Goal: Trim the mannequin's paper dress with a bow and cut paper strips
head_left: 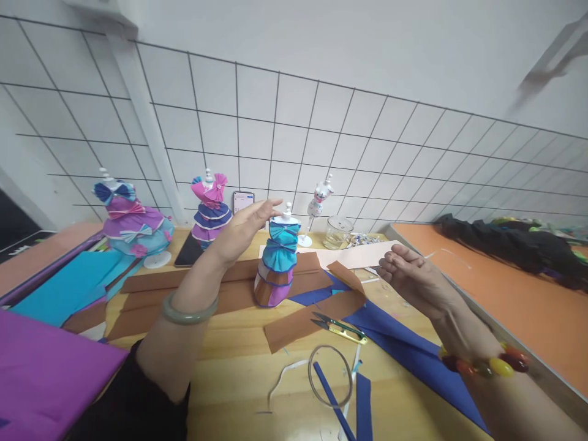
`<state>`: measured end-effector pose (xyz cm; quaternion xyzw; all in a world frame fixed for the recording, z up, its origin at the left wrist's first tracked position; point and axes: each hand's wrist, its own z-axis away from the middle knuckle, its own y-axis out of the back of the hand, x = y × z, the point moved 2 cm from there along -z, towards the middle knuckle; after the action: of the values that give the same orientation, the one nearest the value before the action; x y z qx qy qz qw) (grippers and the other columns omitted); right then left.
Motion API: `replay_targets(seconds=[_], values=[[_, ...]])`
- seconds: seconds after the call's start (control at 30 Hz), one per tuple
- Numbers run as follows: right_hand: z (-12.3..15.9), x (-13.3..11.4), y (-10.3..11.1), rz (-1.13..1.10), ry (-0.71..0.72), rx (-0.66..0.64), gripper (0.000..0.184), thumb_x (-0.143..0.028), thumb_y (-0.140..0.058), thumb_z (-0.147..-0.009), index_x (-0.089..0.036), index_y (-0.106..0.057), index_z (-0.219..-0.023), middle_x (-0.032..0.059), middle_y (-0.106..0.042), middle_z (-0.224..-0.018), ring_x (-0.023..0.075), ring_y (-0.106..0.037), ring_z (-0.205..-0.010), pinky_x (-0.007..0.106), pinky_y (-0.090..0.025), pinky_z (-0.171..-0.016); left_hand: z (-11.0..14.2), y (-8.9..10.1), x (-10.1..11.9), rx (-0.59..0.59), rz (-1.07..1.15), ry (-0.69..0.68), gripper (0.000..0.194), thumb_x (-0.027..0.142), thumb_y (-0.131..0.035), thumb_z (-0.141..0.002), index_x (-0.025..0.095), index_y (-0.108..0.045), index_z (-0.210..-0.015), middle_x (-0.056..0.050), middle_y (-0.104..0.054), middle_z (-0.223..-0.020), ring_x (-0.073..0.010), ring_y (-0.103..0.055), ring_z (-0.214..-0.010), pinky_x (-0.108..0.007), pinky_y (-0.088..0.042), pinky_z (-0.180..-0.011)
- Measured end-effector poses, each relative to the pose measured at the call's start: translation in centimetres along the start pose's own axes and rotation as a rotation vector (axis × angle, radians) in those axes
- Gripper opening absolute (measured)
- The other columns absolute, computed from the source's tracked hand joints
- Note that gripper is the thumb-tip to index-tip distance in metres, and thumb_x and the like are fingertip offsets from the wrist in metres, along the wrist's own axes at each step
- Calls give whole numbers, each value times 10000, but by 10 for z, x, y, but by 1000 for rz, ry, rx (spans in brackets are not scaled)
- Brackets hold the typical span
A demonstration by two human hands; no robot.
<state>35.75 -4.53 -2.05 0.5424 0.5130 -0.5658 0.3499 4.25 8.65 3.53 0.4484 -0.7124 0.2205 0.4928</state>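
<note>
A small dress form [278, 260] in a turquoise, brown and purple tiered paper-like dress stands upright mid-table. My left hand [245, 226] is at its upper left, fingers stretched toward the white neck knob; I cannot tell whether they touch it. My left hand is open. Off to the right, my right hand [404, 269] is raised with its fingers pinched together. A thin pale strand [443, 252] shows just behind it, and what the fingers hold is too small to make out. Yellow-handled thread snips [340, 327] lie in front of the form.
Brown strips [156, 300] and a blue piece [404, 343] spread around the form. Behind stand two dressed forms [133, 220] [211, 211], a bare patterned form [318, 199], a glass jar [339, 234] and a phone [243, 201]. A wire ring [310, 383] lies in front.
</note>
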Motion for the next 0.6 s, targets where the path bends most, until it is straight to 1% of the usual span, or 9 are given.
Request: replay_targets(seconds=[0.13,0.27,0.33,0.43,0.53,0.6], values=[[1,-14,-52,-63,-4,-129,250,-331,-757,-644,-324,-626,-857,-35,-534,-696,104,-535,-670,264,-503,-665,2,0,4,-27,-2,-2,554,573,-387,-846,200,-525,-1232,-92,-595,-1171,-227,-509,-1125,-368,-360,-961],[2,-20,-92,-76,8,-195,251,-381,-777,-601,-318,-606,-773,-35,-459,-634,101,-467,-593,250,-476,-576,4,2,9,-26,-2,-8,541,564,-383,-852,198,-532,-1221,-90,-606,-1154,-232,-501,-1136,-377,-358,-964],[2,-20,-105,-96,11,-226,256,-383,-782,-586,-309,-589,-738,-39,-427,-616,99,-435,-565,241,-461,-538,5,3,10,-32,4,-1,548,560,-384,-854,184,-523,-1228,-97,-608,-1148,-236,-497,-1143,-378,-358,-965],[1,-17,-117,-151,-16,-255,268,-347,-788,-579,-293,-584,-744,-46,-422,-611,91,-432,-561,230,-456,-530,5,3,10,-50,18,16,569,559,-378,-857,164,-505,-1246,-108,-598,-1165,-243,-489,-1157,-384,-351,-980],[-2,-14,-124,-192,-21,-246,283,-298,-796,-568,-273,-596,-767,-50,-468,-627,85,-463,-571,230,-464,-539,5,1,10,-70,44,11,569,546,-363,-870,146,-496,-1253,-119,-575,-1204,-242,-476,-1176,-390,-339,-999],[-5,-14,-131,-142,37,-211,275,-283,-787,-587,-263,-613,-799,-42,-523,-647,91,-496,-581,245,-473,-552,5,0,10,-86,51,-3,550,517,-395,-869,133,-499,-1249,-127,-560,-1225,-238,-473,-1181,-387,-343,-1003]])
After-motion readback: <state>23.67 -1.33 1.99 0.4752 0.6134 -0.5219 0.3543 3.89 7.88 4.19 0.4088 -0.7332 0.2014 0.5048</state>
